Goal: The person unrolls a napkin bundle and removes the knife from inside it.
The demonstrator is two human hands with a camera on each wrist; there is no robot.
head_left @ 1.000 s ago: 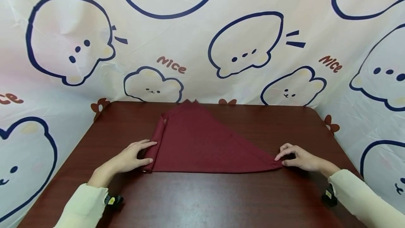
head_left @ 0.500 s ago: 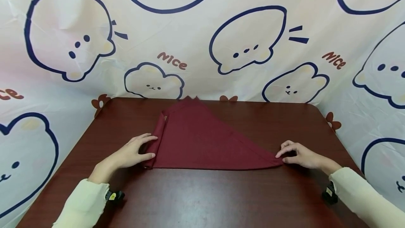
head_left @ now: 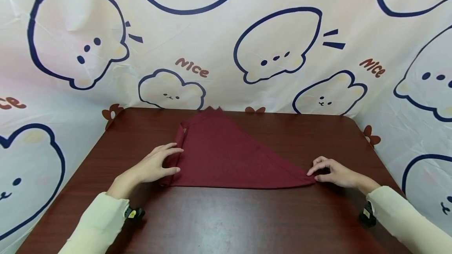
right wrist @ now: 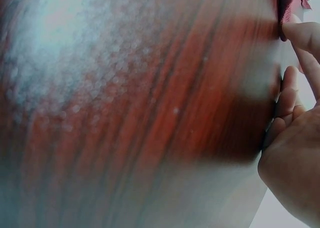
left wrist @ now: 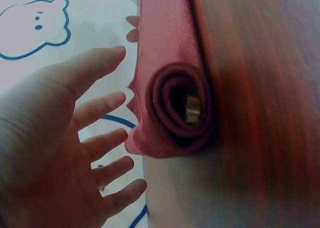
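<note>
A dark red cloth (head_left: 229, 160) lies on the table as a rough triangle, its left side wound into a roll (head_left: 179, 138). At the roll's near end the left wrist view shows a spiral (left wrist: 160, 95) of layers with a small yellowish piece (left wrist: 192, 109) inside. My left hand (head_left: 153, 167) is over the roll, fingers spread and mostly straight; it covers part of it. Seen from the wrist, that hand (left wrist: 65, 138) has nothing between thumb and fingers. At the cloth's narrow right tip (head_left: 310, 180), my right hand (head_left: 335, 173) pinches it between thumb and forefinger.
The brown wooden table (head_left: 226, 218) reaches back to a printed cloth backdrop (head_left: 212, 42) with cartoon outlines, which also hangs at both sides. Each wrist carries a small black camera. The cloth's jagged far corner (head_left: 214, 109) lies at the table's back edge.
My left hand has slid a little right and away from me, over the roll, and its fingers have spread off it. The right hand stays at the tip. The head view has tilted slightly.
</note>
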